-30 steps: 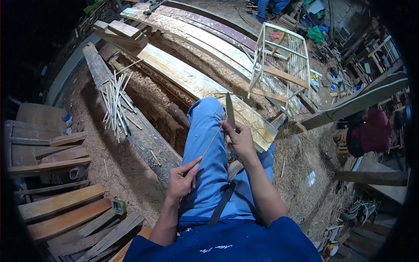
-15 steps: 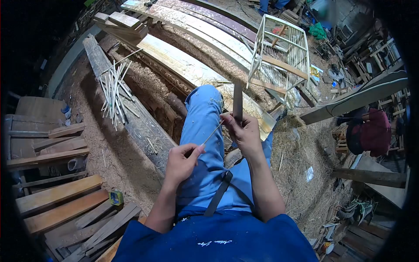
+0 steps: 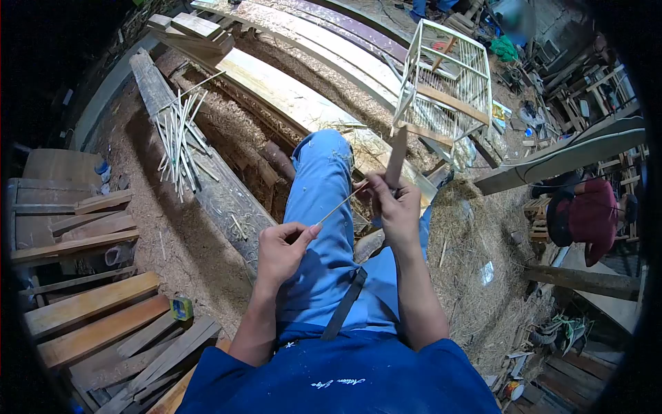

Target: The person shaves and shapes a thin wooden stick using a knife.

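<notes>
My left hand (image 3: pixel 281 250) is closed, pinching one end of a thin wooden stick (image 3: pixel 339 206) between thumb and fingers over my left thigh. The stick slants up to my right hand (image 3: pixel 400 215), where its other end meets the thumb. That hand is wrapped round a knife, its handle hidden in the fist. The broad dark knife blade (image 3: pixel 396 157) points up and leans a little to the right. A pile of similar pale sticks (image 3: pixel 181 141) lies on a weathered plank (image 3: pixel 227 205) left of my knee.
A slatted wooden frame like a cage (image 3: pixel 449 90) stands ahead on the right. Long boards (image 3: pixel 276 86) run across the front amid shavings. Cut timber (image 3: pixel 96 303) and a yellow-green tape measure (image 3: pixel 182 309) lie at left. A person in a red top (image 3: pixel 593 214) is at far right.
My right hand has moved slightly right and the knife blade has tipped to the right. My left hand has shifted a little left, so more of the stick shows between the hands.
</notes>
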